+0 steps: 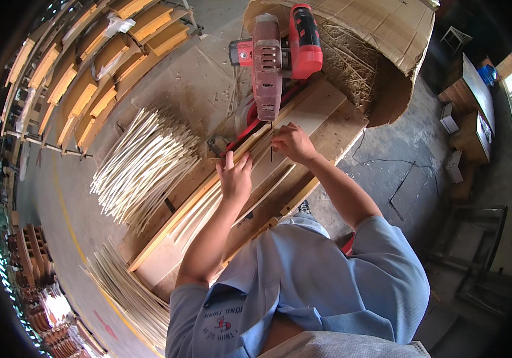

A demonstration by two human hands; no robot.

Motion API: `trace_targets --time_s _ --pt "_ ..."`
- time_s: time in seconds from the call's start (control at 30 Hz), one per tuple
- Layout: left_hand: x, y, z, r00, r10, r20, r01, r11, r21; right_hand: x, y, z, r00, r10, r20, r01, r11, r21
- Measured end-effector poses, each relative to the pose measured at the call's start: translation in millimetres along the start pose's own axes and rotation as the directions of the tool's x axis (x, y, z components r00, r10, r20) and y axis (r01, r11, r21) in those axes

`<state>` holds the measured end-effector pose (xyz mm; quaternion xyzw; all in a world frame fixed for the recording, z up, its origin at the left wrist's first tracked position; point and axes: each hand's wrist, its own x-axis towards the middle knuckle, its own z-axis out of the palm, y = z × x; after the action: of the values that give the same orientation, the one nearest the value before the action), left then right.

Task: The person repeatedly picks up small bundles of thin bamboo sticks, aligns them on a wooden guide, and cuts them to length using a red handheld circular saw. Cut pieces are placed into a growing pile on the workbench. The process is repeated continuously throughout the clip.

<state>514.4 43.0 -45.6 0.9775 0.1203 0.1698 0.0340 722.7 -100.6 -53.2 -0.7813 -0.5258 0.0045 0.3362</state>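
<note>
Left hand (235, 179) is at the fence (175, 222), fingers slightly apart; can't tell whether it grips anything. Right hand (293, 143) is just right of the blade slot (271, 150), fingers bent together; fingertips too small to read, grip can't be confirmed. Thin wooden sticks (199, 215) lie along the fence, partly hidden by the left forearm. Miter saw (307, 56) sits beyond; guard (267, 71) hides most of the blade. Cardboard box (399, 36) cut off at top edge.
</note>
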Motion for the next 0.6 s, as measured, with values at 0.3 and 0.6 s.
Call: trace_targets --time_s 0.3,0.6 --pt "-0.1 2.4 -8.2 1.000 0.017 0.010 -0.018 0.999 0.030 -1.8 -14.7 6.7 0.991 0.116 -0.067 -0.120 0.992 -0.049" --pt "-2.5 -1.1 1.4 0.999 0.000 0.043 -0.002 0.999 0.045 2.1 -24.1 12.2 0.946 0.304 -0.112 -0.303 0.953 0.025"
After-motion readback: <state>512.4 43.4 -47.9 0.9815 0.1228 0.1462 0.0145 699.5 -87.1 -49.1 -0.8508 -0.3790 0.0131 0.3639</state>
